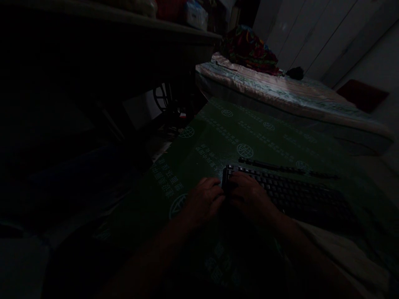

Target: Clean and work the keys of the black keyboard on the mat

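Observation:
A black computer keyboard [305,195] lies at a slant on a green printed board [215,137]. My left hand [204,199] is at the keyboard's left end, fingers curled and close together, their tips against its edge. Over the leftmost keys is my right hand [249,195], with bent fingers touching the keyboard. Deep shadow hides the fingertips, so anything small between them cannot be made out. Behind the keyboard runs a line of small dark pieces [286,168] that look like loose keycaps.
A bed [264,87] with a rumpled, colourful blanket [249,50] stands beyond the board. At upper left, a table [187,37] holds a pack [196,15]; a spoked wheel [162,99] shows beneath. Pale cloth [339,253] lies at lower right. The room is very dark.

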A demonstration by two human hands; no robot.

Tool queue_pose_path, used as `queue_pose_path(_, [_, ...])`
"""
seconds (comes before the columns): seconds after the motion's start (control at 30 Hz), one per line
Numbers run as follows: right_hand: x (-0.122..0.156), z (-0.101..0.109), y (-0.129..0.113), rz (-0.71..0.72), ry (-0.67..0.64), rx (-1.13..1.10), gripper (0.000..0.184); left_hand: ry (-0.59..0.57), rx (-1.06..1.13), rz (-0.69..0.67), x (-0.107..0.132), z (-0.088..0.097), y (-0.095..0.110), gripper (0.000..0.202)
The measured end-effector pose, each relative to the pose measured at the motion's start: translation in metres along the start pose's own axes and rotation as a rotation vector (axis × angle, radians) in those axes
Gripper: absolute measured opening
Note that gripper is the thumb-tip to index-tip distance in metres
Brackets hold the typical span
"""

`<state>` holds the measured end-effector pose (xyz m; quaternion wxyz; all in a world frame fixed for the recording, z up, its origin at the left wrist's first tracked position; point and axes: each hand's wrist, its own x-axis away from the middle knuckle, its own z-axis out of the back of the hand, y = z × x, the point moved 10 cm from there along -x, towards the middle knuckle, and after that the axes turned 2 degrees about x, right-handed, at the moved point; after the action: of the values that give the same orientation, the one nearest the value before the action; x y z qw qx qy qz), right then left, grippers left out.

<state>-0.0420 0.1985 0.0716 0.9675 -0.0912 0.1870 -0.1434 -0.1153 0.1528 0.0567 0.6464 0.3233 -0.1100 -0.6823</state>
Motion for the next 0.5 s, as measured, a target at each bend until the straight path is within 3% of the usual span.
queue_pose_path(0.37, [0.021,0.007,-0.014,-0.026,0.191,0.114,0.019,0.02,0.032,0.038,-0.003,-0.003,-0.004,0.005])
queue_pose_path(0.5, [0.028,0.011,-0.027,0.039,0.277,0.184,0.021,0.027,0.033,0.047,-0.002,-0.002,-0.005,0.006])
